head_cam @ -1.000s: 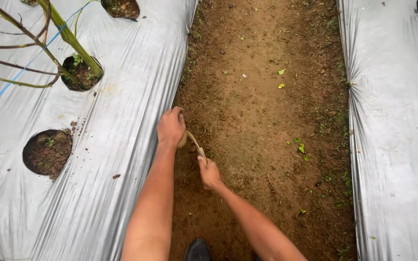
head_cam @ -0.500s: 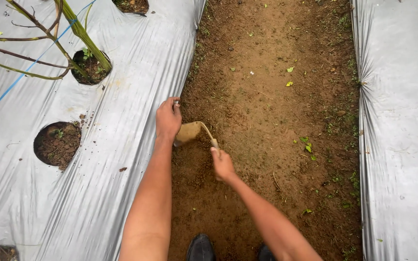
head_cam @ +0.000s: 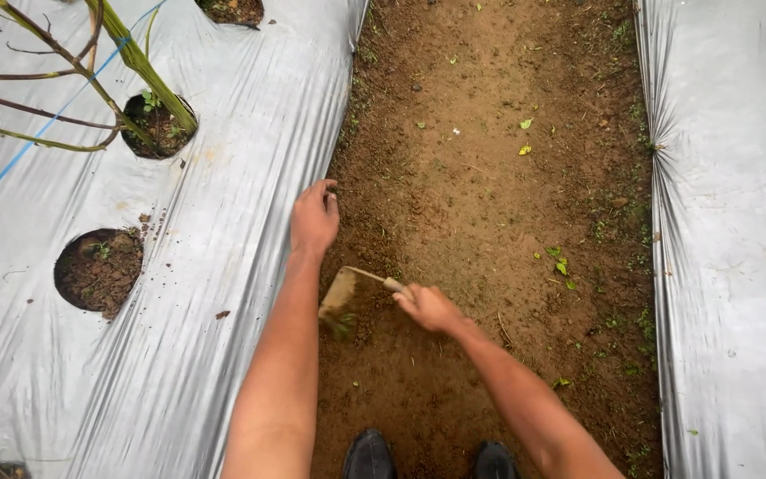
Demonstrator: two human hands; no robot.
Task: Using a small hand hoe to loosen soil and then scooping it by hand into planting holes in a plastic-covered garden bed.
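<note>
**Small hoe at the edge of the mulch sheet**

Seen from your head camera, your right hand (head_cam: 427, 306) was closed around the handle of a small hand hoe (head_cam: 352, 293), gripping it near the blade end. The flat, soil-coated blade pointed down and to the left, its lower edge at the brown earth of the furrow (head_cam: 480, 177), just beside your left forearm. A tuft of green weed sat right under the blade.

Your left hand (head_cam: 314, 217) reached forward with its fingers curled down onto the soil where the furrow met the silver plastic sheet (head_cam: 223, 177) on your left. You could not tell whether it pinched anything; the fingertips were hidden against the dirt.

Around you, that left sheet carried round planting holes. The nearest hole (head_cam: 99, 270) held bare soil with a tiny sprout, and crumbs of earth lay scattered at its rim. A farther hole (head_cam: 157, 124) held a plant (head_cam: 139, 62) whose green stalk and thin brown stems leaned out over the plastic, with a blue line running beneath them. A second silver sheet (head_cam: 729, 222) bordered the furrow on your right. Small weeds (head_cam: 560, 263) and a few yellow-green leaves dotted the earth between the sheets. Your two dark shoes (head_cam: 370, 457) stood at the bottom of the view, on the furrow. Nothing lay between the blade and the ground.
</note>
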